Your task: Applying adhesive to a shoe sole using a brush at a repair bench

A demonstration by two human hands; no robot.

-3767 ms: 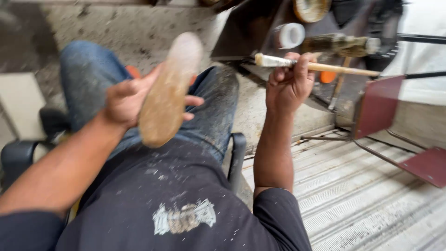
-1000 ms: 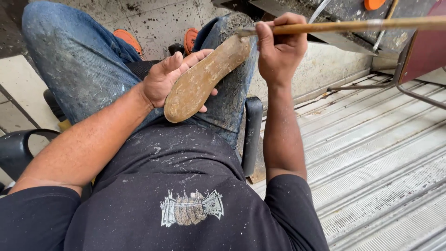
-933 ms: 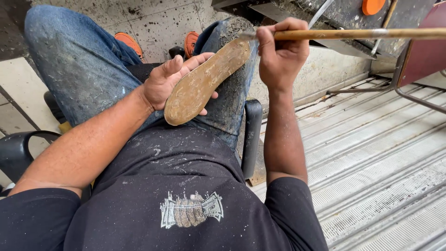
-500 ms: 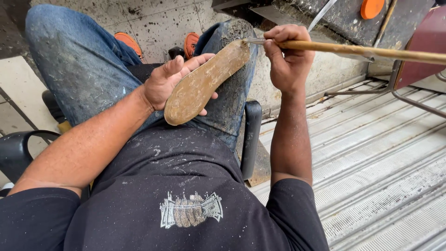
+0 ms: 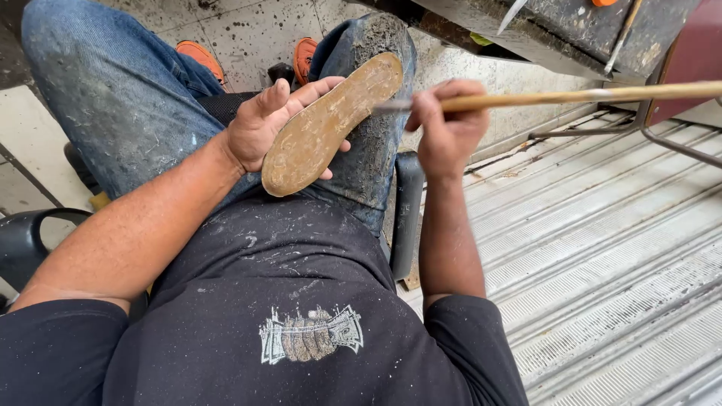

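Far left: curved black chair armrest [image 5: 30, 233] at the frame edge, pale floor tile beside it. Person seated, head cam looking down at the lap. Blue jeans [image 5: 113, 98] heavily spattered with dried glue or paint, black T-shirt [image 5: 286, 301] with a small grey print on the chest, also speckled. Orange shoes [image 5: 199, 56] visible on the stained concrete floor between the knees.

Left hand [image 5: 263, 128]: palm up, fingers spread wide under a tan shoe sole [image 5: 331, 124], thumb up along its left edge. It cradles the sole from beneath rather than pinching it. Sole lies diagonally, heel end low and near the belly, toe end up over the right knee. Upper face looks rough and smeared, brownish.

Right hand [image 5: 447, 131]: closed around a long wooden-handled brush [image 5: 571, 96], gripped near the front end. Handle runs out to the right edge of the frame, almost level. Brush tip sits at the right edge of the sole near the toe; cannot tell whether it is touching.

Black seat edge [image 5: 406, 218] just under the right forearm.

Right: ribbed grey metal floor [image 5: 602, 263]. Top right: dirty dark workbench [image 5: 571, 30], dark red metal frame piece [image 5: 688, 75] behind the handle.
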